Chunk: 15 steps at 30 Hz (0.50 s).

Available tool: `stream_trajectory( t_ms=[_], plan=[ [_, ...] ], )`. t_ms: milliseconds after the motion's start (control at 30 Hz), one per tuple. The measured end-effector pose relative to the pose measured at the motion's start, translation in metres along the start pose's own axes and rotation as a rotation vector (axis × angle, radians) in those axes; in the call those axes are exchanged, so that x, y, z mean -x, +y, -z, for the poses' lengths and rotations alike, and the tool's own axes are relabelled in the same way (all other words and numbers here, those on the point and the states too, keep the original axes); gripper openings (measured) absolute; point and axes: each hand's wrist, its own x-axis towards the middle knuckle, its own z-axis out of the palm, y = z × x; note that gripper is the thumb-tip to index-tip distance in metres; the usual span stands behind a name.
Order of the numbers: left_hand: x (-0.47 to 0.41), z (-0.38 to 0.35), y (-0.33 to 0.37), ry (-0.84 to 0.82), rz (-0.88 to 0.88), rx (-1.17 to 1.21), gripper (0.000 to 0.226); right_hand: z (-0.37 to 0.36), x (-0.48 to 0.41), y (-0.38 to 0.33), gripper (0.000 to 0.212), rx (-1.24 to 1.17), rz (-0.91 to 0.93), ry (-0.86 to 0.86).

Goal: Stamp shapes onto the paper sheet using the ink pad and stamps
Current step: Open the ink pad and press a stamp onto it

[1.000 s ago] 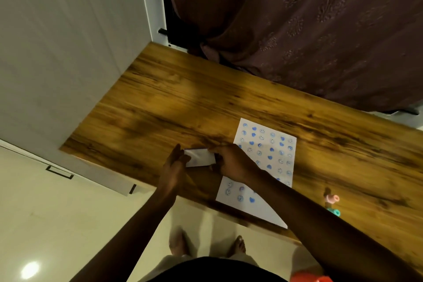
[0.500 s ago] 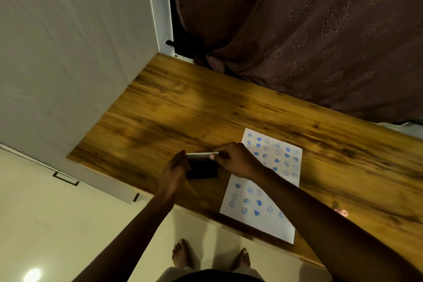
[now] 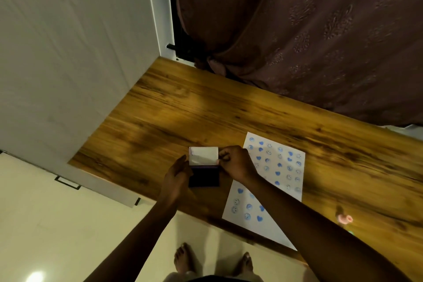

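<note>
Both hands (image 3: 238, 163) gripping ink pad (image 3: 203, 176), lid (image 3: 203, 155) raised

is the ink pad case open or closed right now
Open. The ink pad shows its dark inked face, and its pale lid is swung up behind it, held by the right hand.

No legible text anywhere.

ink pad (image 3: 203, 176) lid up | both hands on it | stamped paper sheet (image 3: 277, 167) beside
</note>
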Motion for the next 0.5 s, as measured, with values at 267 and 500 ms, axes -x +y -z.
stream_trajectory(
  t_ms=[267, 500],
  plan=[
    [-0.0034, -0.0001, 0.0000, 0.001, -0.001, -0.047, 0.046, -0.0028, 0.0014, -0.0064, 0.015, 0.002, -0.059, 0.077],
    [-0.0064, -0.0004, 0.0064, 0.019, 0.019, -0.057, 0.046, -0.0020, 0.0043, -0.0095, 0.007, 0.029, -0.048, 0.102]
  ],
)
